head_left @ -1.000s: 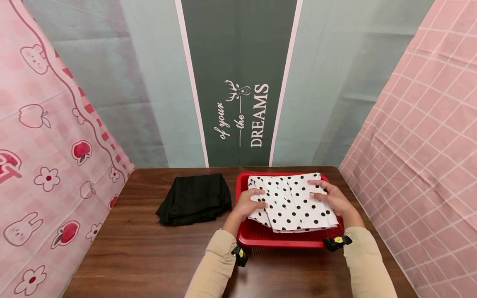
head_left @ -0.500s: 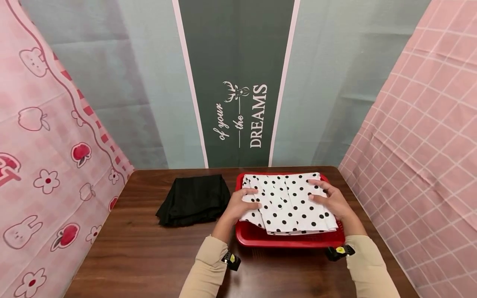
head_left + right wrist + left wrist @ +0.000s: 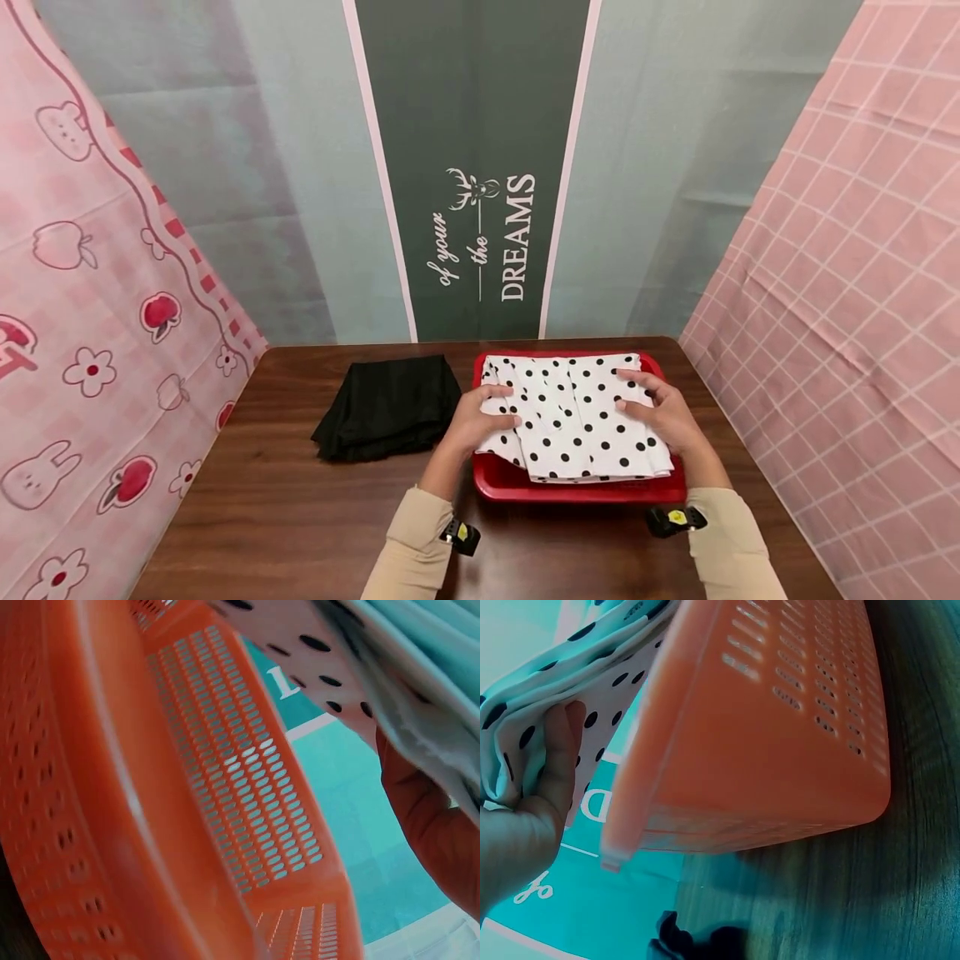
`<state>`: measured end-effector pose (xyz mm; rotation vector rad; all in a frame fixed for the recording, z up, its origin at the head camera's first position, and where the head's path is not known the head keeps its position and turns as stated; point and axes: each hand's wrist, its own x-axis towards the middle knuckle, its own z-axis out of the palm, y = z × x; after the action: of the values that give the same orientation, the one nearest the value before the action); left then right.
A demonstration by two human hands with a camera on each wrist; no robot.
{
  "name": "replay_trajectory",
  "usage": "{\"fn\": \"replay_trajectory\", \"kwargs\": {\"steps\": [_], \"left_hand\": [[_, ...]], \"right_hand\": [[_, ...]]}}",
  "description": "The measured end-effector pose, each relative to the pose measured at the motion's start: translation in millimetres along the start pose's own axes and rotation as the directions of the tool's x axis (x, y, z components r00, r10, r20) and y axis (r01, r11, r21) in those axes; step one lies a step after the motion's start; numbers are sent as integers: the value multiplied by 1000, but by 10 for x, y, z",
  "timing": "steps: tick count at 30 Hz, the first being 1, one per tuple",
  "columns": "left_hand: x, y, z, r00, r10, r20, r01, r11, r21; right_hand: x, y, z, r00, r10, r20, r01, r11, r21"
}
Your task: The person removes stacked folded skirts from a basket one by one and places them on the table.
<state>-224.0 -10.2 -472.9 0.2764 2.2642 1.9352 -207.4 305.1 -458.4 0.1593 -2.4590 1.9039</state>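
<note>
A folded white cloth with black polka dots [image 3: 562,421] lies level over the red plastic basket [image 3: 577,493], covering most of its opening. My left hand [image 3: 476,421] grips the cloth's left side, with the thumb on top. In the left wrist view, fingers [image 3: 559,754] curl under the folded layers, outside the basket's rim. My right hand [image 3: 663,412] grips the opposite side, its thumb and a finger spread on top. The right wrist view has fingers [image 3: 420,802] beneath the cloth, whose underside is raised above the basket's slotted wall [image 3: 240,757].
A folded black cloth [image 3: 390,408] lies on the brown wooden table [image 3: 300,517], left of the basket. Patterned fabric hangs behind the table and along both sides, with a pink checked sheet [image 3: 840,292] close by the right edge.
Both hands have carried the polka-dot cloth a little to the left and toward me over the basket. The black cloth stays in place.
</note>
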Motion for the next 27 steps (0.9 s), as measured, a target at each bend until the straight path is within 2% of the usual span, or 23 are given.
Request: {"fn": "replay_trajectory", "kwargs": {"steps": [11,19,26,27], "left_hand": [[-199,32,-188,1000,-6,-5,6,999,-37],[-328,28,-334,1000,-1,-31,0,999,-44],[-556,355,-451,1000,-19,-12,18,999,-49],[-565,360,-465,1000,-11,-13,10,999,-46]], "right_hand": [[-111,-19,259,998,58,-4,-57,993,106],[-168,-79,452,998,54,-11,-52,988,146],[-200,-139,574,998,62,7,-63,980,191],[-201,-147,589,998,64,10,-65,979,191]]}}
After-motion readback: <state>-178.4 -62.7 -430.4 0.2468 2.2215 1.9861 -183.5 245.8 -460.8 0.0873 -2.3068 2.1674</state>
